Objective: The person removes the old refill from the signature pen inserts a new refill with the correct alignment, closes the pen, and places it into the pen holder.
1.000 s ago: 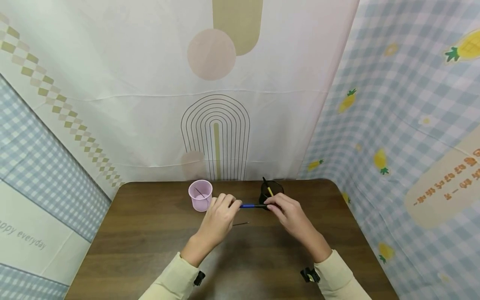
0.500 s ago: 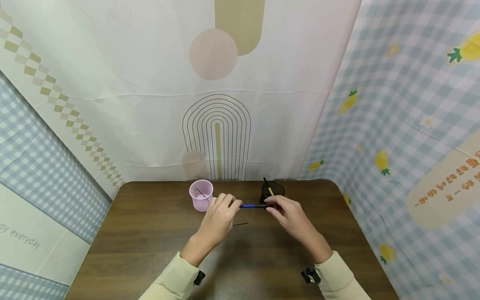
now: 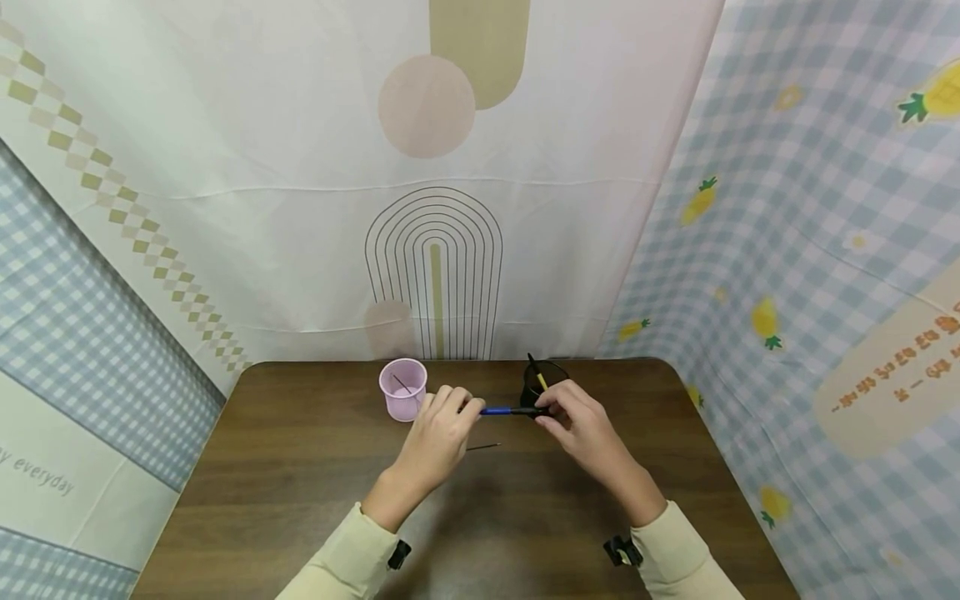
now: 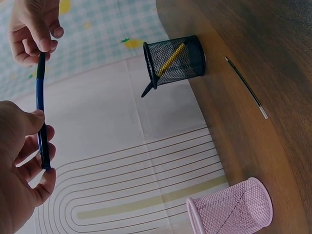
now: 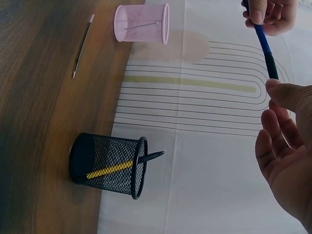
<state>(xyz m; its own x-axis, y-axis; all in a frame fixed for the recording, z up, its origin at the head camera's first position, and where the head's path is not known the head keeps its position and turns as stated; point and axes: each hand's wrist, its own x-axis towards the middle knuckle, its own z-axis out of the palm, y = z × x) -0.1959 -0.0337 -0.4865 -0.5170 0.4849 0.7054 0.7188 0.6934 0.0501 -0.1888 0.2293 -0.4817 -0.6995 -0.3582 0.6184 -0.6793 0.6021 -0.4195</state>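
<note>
My left hand (image 3: pixel 438 437) grips the barrel of a blue pen (image 3: pixel 498 411) with a black front part. The thumb and fingertips of my right hand (image 3: pixel 581 429) pinch the pen's black end. Held level in the head view, the pen spans the gap between both hands, above the table. Below it on the wood lies a thin dark pen refill (image 4: pixel 246 87) with a pale end. Behind the right hand stands a black mesh pen cup (image 5: pixel 109 148) with a yellow-and-black pen (image 5: pixel 105 170) leaning inside.
A pink mesh pen cup (image 3: pixel 402 404) stands behind my left hand, with a thin dark stick (image 5: pixel 141 25) in it. The brown wooden table (image 3: pixel 300 483) ends at a white printed cloth (image 3: pixel 300 250) behind; checked cloth (image 3: pixel 750 333) hangs at the right.
My right hand has shifted slightly to the right along the pen, so a little more of the black part shows. The left hand stays in place.
</note>
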